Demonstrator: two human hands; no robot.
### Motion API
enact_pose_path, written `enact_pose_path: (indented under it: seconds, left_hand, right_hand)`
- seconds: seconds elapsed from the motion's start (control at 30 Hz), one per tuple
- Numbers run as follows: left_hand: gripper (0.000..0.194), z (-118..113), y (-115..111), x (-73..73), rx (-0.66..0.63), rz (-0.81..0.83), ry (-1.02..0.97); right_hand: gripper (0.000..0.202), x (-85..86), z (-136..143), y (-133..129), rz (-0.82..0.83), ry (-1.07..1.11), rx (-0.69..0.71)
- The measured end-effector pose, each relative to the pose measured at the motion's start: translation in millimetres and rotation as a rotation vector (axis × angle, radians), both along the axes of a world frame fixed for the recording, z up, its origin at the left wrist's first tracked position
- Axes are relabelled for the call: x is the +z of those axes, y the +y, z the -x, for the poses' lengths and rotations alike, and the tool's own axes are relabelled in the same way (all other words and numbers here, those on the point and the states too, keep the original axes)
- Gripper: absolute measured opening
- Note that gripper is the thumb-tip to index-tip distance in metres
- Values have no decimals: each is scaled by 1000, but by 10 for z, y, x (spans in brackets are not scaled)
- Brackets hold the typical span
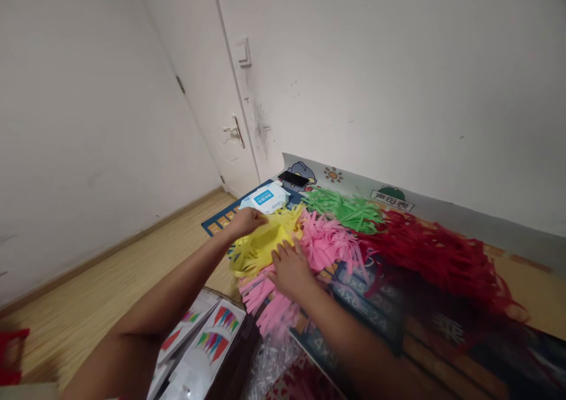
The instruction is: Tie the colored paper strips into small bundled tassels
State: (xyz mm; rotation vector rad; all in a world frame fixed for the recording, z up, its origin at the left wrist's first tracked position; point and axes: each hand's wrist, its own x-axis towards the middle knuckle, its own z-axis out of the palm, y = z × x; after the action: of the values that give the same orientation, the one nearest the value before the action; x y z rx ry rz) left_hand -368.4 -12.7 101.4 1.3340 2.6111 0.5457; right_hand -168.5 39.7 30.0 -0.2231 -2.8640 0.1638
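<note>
Yellow fringed paper (265, 241) lies at the near left part of the table, spread between my two hands. My left hand (248, 220) is closed at its upper left edge, with the fingers pinched on the yellow sheet. My right hand (292, 268) rests on its lower right side, fingers apart and laid flat. Pink fringed paper (329, 241) touches the yellow on the right, and more pink strips (269, 306) hang below my right hand. Beyond lie a green fringed bunch (345, 208) and a large red fringed bunch (433, 258).
A wet wipes pack (265, 198) and a black phone (294, 179) lie behind the yellow paper. Printed learning charts (362, 294) cover the table. Below the near edge stand a box with colourful printed packs (219, 329) and clear plastic wrap (272, 364). A door (212, 93) is at the left.
</note>
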Motion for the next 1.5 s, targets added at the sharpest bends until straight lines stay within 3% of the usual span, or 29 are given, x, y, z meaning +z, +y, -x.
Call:
enact_pose_path:
  seconds: [0.1, 0.2, 0.3, 0.37, 0.4, 0.43, 0.5, 0.57, 0.63, 0.67, 0.77, 0.83, 0.93, 1.03, 1.17, 1.23, 1.3, 1.37, 1.4, 1.43, 1.5]
  left_hand:
    - [19, 179, 163, 501, 67, -45, 90]
    - [32, 198, 380, 1058, 197, -178, 266]
    - [42, -97, 641, 1491, 248, -331, 466]
    - [39, -466, 780, 1613, 145, -376, 573]
    - [36, -683, 817, 1606, 37, -369, 618]
    - [31, -905, 826, 1550, -70, -362, 639]
    - [33, -1327, 752, 1305, -382, -339, 765]
    - [38, -1673, 592, 932, -626, -370, 905]
    - [41, -1944, 412, 506, -742, -358, 933]
    - [43, -2061, 334, 296, -764, -335, 916]
    - [46, -2389, 180, -257, -773, -283, 822]
    - [49, -2589, 135, -534, -808, -257, 762]
    - [53, -2834, 107, -819, -854, -248, 727]
    - [55, -3012, 90, -999, -904, -234, 693]
    - [61, -3195, 63, -1131, -990, -131, 578]
    - [62, -3271, 49, -1139, -1015, -38, 510]
    - [58, -3335, 39, -1101, -1034, 47, 435]
    - [54, -3387, 34, -1029, -1050, 106, 363]
    - [53, -3411, 33, -987, -1053, 122, 334]
    - [53, -3434, 35, -945, -1052, 130, 312]
    - [56, -3472, 42, -875, -1044, 130, 288]
  right_hand:
    - [54, -102, 7, -1, 65, -45, -9]
    - [52, -127, 9, -2, 113, -26, -16]
    - [48, -50, 6, -13, 160, -11, -19]
    - [42, 73, -78, -15, 222, 30, -1]
    - [37, 152, -165, -17, 295, 85, -2]
    - [34, 238, -282, -24, 415, 167, -14]
    - [34, 399, -588, -67, 808, 402, -40]
    - [37, 502, -912, -147, 1273, 658, -23]
    - [39, 505, -1169, -230, 1647, 902, 29]
    - [41, 465, -1264, -255, 1757, 1005, 31]
    - [44, 228, -1474, -228, 1915, 1203, -86]
    - [45, 46, -1615, -138, 1973, 1261, -169]
    - [39, -134, -1863, 29, 2141, 1341, -253]
    - [29, -180, -2133, 168, 2289, 1468, -284]
    - [27, -152, -2737, 280, 2224, 1614, -308]
    - [27, -109, -3220, 302, 2060, 1666, -433]
    - [29, -26, -3734, 289, 1716, 1675, -725]
    - [39, 84, -4110, 219, 1154, 1475, -1110]
    - [46, 132, -4198, 156, 902, 1319, -1230]
    - [49, 163, -4208, 73, 759, 1204, -1276]
    - [47, 147, -4025, -130, 653, 1007, -1248]
